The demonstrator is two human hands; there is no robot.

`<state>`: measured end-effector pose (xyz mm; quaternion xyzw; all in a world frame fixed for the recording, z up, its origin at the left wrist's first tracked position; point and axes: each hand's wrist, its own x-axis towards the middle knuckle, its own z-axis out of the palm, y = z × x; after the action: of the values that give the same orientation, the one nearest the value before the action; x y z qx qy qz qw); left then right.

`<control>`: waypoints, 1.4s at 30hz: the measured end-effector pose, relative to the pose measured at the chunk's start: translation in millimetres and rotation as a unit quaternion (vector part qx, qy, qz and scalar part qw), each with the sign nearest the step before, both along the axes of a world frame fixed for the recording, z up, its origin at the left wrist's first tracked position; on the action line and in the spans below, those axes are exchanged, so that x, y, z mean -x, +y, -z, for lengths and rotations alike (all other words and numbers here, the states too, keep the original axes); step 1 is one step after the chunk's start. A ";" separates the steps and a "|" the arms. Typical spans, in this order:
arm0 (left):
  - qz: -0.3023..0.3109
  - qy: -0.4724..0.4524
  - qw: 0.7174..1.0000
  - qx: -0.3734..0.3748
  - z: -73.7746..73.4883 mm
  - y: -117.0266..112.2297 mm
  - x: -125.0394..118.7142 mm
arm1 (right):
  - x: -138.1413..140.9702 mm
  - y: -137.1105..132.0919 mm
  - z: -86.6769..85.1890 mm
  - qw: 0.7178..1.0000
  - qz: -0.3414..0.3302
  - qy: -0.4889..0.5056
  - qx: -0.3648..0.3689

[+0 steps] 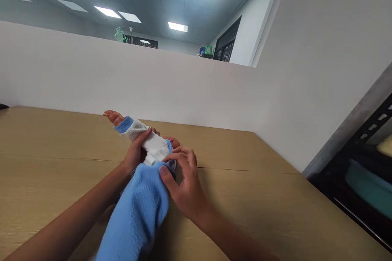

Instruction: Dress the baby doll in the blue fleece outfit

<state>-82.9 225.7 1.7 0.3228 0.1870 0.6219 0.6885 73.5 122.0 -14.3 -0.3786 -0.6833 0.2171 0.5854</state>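
Note:
A small doll lies on the wooden table, dressed in a white top with blue cuffs and wrapped lower down in light blue fleece. One doll arm sticks up to the left. My left hand grips the doll's white-clad body from the left. My right hand pinches the upper edge of the blue fleece at the doll's waist, thumb on the fabric.
A white partition runs along the table's far edge and up the right side. A dark metal rack with blurred items stands at the right. A dark object sits at the table's far left.

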 end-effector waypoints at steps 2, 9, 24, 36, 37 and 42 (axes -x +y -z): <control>0.021 0.008 1.000 -0.014 0.1 -5.5 -5.8 | -4.6 -2.0 -13.4 0.999 0.000 -0.035 -0.024; 0.060 0.024 0.997 -0.030 2.5 -10.1 -8.1 | -18.4 -12.1 -41.5 0.982 -0.138 -0.074 0.106; 0.067 0.021 0.997 -0.023 6.9 -15.2 -17.9 | -29.9 34.6 3.3 0.984 0.067 -0.141 0.087; 0.025 -0.050 0.998 -0.002 12.4 10.4 17.2 | -10.1 18.9 59.6 0.999 0.031 0.000 0.014; 0.019 -0.054 0.998 0.003 14.6 14.2 21.2 | -10.9 17.3 62.0 0.999 -0.007 -0.008 0.048; -0.034 -0.072 0.996 0.033 26.8 34.7 39.4 | -14.2 12.1 60.6 0.979 -0.129 -0.091 0.125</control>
<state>-122.3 260.4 -25.1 0.2482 0.1681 0.6603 0.6886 87.6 134.1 -74.9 -0.3758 -0.7441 0.3394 0.4358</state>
